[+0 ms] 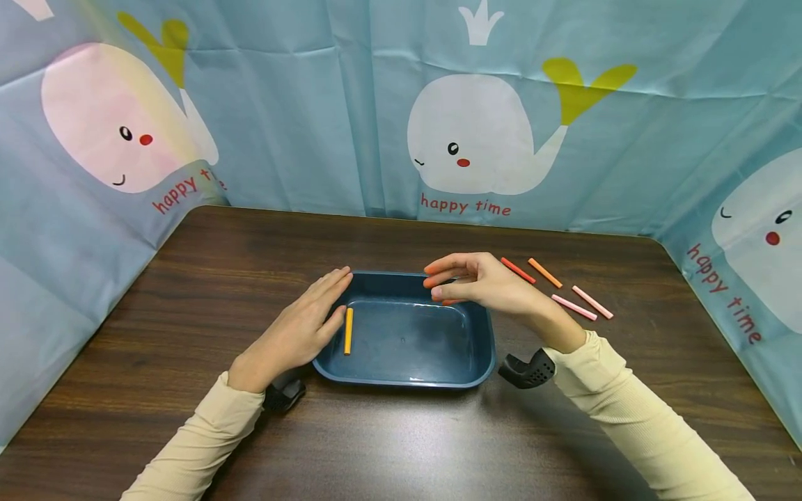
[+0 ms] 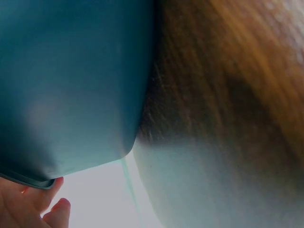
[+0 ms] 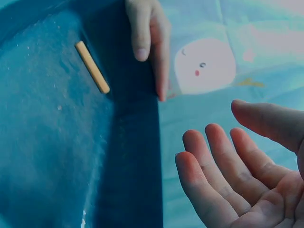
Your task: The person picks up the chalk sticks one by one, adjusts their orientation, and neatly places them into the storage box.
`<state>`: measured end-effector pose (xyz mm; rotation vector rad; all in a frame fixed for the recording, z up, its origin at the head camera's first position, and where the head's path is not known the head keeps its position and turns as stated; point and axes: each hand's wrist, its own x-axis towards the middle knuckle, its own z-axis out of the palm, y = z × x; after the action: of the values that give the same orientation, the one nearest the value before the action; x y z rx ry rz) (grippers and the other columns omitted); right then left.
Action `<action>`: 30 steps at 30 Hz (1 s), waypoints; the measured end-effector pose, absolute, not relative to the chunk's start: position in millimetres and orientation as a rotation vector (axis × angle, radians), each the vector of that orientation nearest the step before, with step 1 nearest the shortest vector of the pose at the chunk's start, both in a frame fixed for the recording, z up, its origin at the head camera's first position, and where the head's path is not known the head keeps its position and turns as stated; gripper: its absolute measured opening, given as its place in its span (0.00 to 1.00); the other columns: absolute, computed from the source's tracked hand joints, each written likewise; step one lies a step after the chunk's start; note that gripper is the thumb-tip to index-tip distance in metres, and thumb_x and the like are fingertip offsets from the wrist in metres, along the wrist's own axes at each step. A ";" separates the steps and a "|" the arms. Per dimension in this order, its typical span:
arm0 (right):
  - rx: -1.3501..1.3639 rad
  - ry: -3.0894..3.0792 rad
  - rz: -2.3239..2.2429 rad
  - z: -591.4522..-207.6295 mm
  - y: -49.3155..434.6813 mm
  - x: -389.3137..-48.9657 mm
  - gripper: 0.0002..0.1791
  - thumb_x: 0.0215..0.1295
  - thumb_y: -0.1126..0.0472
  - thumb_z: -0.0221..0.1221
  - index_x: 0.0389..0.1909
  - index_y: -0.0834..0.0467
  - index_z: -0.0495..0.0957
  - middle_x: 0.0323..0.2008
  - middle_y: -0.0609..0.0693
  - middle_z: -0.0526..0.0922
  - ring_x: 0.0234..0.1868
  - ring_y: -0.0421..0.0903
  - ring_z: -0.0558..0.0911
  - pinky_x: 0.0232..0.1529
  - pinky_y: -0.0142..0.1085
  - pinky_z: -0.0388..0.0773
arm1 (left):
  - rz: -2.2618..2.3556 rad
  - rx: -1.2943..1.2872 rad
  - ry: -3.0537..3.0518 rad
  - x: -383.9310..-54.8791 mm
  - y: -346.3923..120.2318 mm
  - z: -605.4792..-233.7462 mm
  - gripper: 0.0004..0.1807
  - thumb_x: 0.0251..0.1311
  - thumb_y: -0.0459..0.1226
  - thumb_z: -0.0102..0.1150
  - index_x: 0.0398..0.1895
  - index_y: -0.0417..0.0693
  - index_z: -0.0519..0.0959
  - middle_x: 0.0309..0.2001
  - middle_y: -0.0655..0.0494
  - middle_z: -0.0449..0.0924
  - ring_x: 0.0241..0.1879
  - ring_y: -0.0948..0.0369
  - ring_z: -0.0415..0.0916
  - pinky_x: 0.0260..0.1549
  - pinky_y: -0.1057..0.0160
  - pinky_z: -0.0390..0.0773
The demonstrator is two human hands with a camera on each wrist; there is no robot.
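A dark blue rectangular basin [image 1: 401,383] stands on the table, with one yellow-orange chalk-like stick [image 1: 348,332] lying inside near its left wall. My left hand [image 1: 299,327] rests at the basin's left rim with its fingers nearly straight, the thumb reaching over the edge close to the stick. In the left wrist view, fingertips [image 2: 59,213] show just beside the rim. Over the back right corner hovers my right hand [image 1: 479,282], fingers loosely bent and apart. Its palm, seen in the right wrist view, holds nothing, and reddish colour marks the fingertips [image 3: 192,168].
To the right of the basin lie a red stick [image 1: 518,270], an orange stick [image 1: 545,273] and two pink sticks, one pink stick [image 1: 574,307] nearer the front. A light blue curtain [image 1: 351,125] with whale prints surrounds the brown wooden table [image 1: 188,292].
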<state>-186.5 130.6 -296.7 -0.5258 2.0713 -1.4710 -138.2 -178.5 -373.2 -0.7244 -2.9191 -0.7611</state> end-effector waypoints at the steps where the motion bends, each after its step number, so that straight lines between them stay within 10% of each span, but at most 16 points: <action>1: -0.526 2.077 -1.473 -295.9 133.5 -186.3 0.25 0.66 0.64 0.63 0.63 0.63 0.73 0.59 0.65 0.79 0.47 0.44 0.87 0.56 0.47 0.82 | -0.760 -0.724 -2.920 -138.3 -178.5 -373.3 0.31 0.73 0.36 0.48 0.77 0.38 0.56 0.79 0.46 0.52 0.78 0.47 0.49 0.73 0.42 0.56; 20: -0.453 2.243 -1.514 -297.6 176.8 -187.7 0.26 0.65 0.63 0.64 0.63 0.61 0.73 0.57 0.61 0.81 0.52 0.52 0.86 0.53 0.39 0.83 | -0.763 -0.720 -2.910 -139.2 -178.3 -374.0 0.31 0.73 0.36 0.49 0.76 0.38 0.56 0.79 0.47 0.52 0.78 0.46 0.50 0.72 0.42 0.59; 30: -0.462 2.411 -1.389 -308.5 189.7 -194.0 0.25 0.66 0.59 0.64 0.62 0.58 0.75 0.58 0.58 0.82 0.51 0.39 0.85 0.52 0.34 0.82 | -0.765 -0.718 -2.915 -139.1 -178.2 -374.1 0.31 0.73 0.36 0.49 0.76 0.38 0.56 0.78 0.46 0.53 0.78 0.47 0.49 0.73 0.43 0.58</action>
<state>-194.0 189.7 -308.5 -0.4624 2.4115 -1.3894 -139.1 -178.2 -374.1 -0.7178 -2.9152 -0.7654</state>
